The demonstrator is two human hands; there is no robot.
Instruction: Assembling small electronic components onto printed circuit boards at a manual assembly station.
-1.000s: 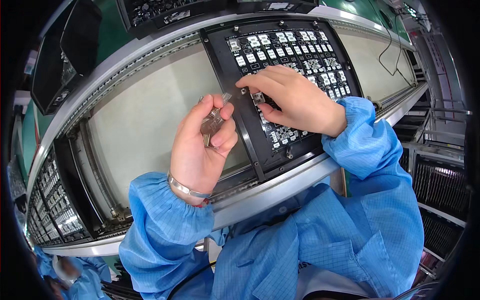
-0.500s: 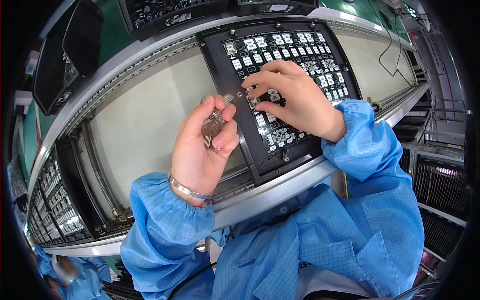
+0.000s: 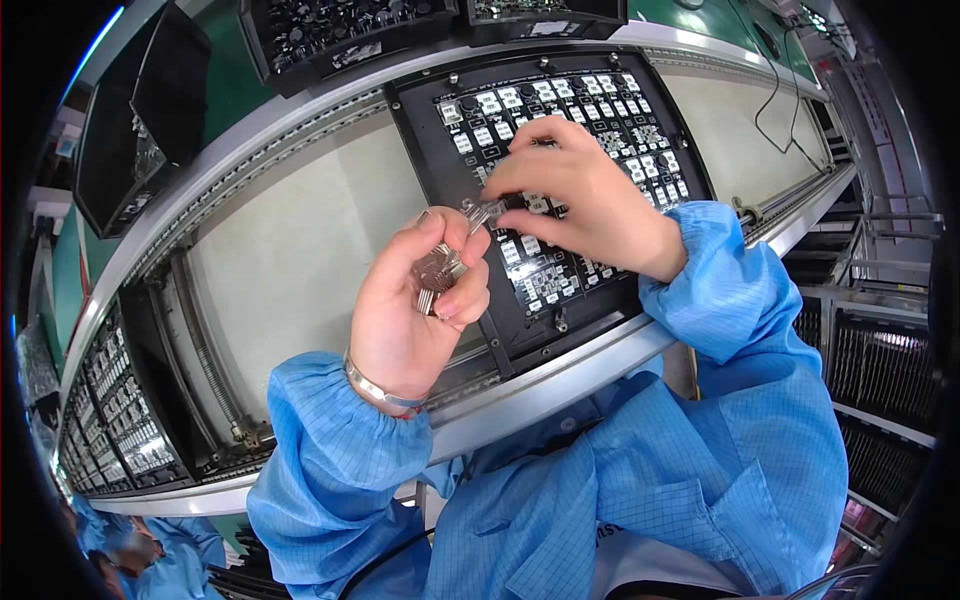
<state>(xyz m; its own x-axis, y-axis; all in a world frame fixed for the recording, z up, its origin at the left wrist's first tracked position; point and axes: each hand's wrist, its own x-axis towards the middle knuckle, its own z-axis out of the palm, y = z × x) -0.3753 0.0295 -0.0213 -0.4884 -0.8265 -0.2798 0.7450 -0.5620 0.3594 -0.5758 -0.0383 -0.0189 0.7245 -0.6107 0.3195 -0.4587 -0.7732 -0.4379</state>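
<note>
My left hand (image 3: 410,300) is closed round a bunch of small silvery metal parts with thin legs (image 3: 440,268); some stick out past the thumb and fingers. My right hand (image 3: 585,195) meets it at the fingertips, thumb and forefinger on either side of a silvery metal part (image 3: 481,213) at the bunch's upper end. Both hands are above a black circuit board (image 3: 635,105) with rows of white components, set in a black frame (image 3: 425,150). My right hand hides the middle of the board.
The frame rests across a conveyor with metal rails (image 3: 560,365) and a pale bed (image 3: 290,240). Black bins (image 3: 350,50) of small parts stand beyond the far rail, with a tilted black bin (image 3: 140,120) at left. More boards (image 3: 115,410) lie at far left; racks (image 3: 885,365) stand right.
My right hand has drawn slightly left and down from over the board to the metal parts. My left hand has shifted a little right and down with the bunch, and the fingertips now meet.
</note>
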